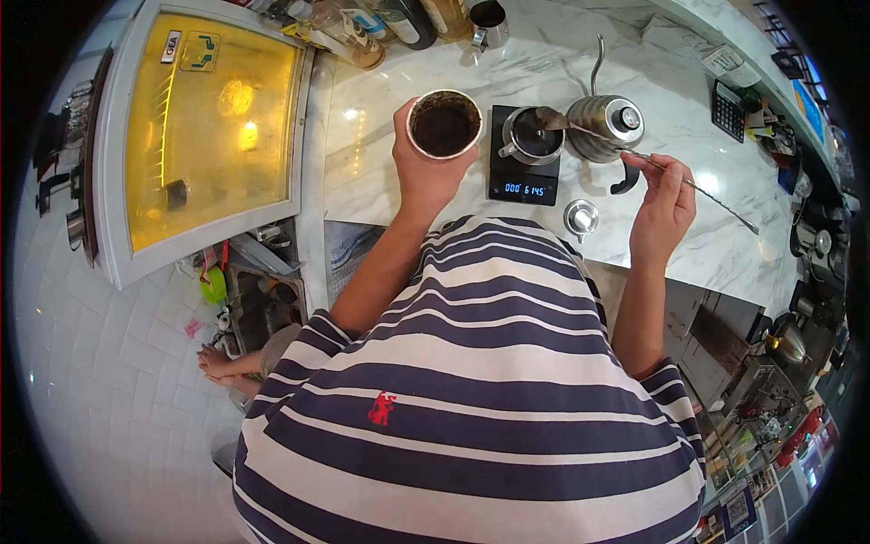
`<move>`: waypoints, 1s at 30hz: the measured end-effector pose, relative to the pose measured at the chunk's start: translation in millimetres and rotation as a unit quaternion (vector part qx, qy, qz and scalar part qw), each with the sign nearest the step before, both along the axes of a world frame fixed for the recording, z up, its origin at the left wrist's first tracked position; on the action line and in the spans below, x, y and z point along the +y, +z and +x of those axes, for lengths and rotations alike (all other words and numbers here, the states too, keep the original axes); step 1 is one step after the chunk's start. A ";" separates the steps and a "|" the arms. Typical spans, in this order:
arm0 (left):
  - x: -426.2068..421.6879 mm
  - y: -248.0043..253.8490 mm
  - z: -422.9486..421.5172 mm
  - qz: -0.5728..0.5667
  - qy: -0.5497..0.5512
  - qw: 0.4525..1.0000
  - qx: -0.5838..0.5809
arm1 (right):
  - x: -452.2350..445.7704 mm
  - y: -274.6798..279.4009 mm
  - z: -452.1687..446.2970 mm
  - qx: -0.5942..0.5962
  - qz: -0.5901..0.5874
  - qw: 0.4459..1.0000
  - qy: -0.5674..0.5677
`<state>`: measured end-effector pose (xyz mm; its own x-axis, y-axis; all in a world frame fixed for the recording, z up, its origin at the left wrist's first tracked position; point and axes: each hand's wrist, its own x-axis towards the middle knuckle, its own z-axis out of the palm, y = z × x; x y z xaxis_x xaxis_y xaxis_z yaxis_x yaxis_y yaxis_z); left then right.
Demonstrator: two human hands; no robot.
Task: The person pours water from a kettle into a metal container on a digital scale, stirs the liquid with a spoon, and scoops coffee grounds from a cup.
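My left hand (424, 177) is wrapped round a white-rimmed cup (474, 145) with dark brown powder inside. In my right hand (663, 195) is a long bar spoon (709, 195) with a twisted handle, pinched between the fingers. Its bowl carries dark powder and is over the right rim of a metal cup (536, 156); whether it touches the rim I cannot tell. That cup has a handle, looks dark inside, and stands on a black digital scale (523, 189) with lit blue digits. Just right of it stands a steel gooseneck kettle (594, 113) with a black handle.
A small metal vessel (581, 218) sits near the counter's front edge. Bottles (403, 23) and a metal pitcher (489, 24) line the back. A calculator (728, 111) lies at right. At left are a yellow-lit glass-doored cabinet (213, 127) and another person's bare limbs (227, 364).
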<state>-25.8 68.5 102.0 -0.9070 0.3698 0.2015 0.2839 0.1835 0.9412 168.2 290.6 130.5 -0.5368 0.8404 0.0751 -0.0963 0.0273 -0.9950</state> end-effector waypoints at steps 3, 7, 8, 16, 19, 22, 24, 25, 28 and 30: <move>1.9 -0.6 5.0 -0.002 -0.006 1.000 -0.006 | -5.7 -3.3 -5.0 -0.001 0.014 1.000 0.011; 3.9 -1.5 6.0 0.013 -0.021 1.000 -0.019 | -9.2 -3.8 -7.6 -0.016 0.029 0.999 0.036; 4.4 -2.1 5.8 0.012 -0.021 1.000 -0.018 | -9.4 -4.6 -7.3 -0.018 0.031 0.998 0.043; 5.8 -3.0 9.6 0.012 -0.033 0.999 -0.010 | -5.2 -1.6 -4.0 -0.029 0.053 0.996 0.063; 3.5 -5.2 8.7 0.000 -0.067 0.998 0.011 | -2.8 -5.9 -5.9 0.005 0.010 0.998 0.068; 3.9 -3.0 9.8 -0.001 -0.071 0.997 0.014 | -0.6 -4.1 -6.6 0.003 0.005 0.997 0.071; 4.2 0.1 10.0 -0.005 -0.071 0.997 0.020 | -2.6 -1.1 -7.3 0.011 0.013 0.997 0.074; 4.2 1.1 10.4 -0.007 -0.072 0.997 0.022 | -2.1 -4.2 -6.6 -0.008 0.031 0.996 0.079; 4.7 0.2 10.6 0.000 -0.075 0.997 0.018 | -0.5 -9.6 -5.1 -0.027 0.049 0.994 0.089; 5.2 2.1 10.7 -0.007 -0.076 0.997 0.024 | -5.1 -5.3 -7.0 0.013 0.008 0.996 0.092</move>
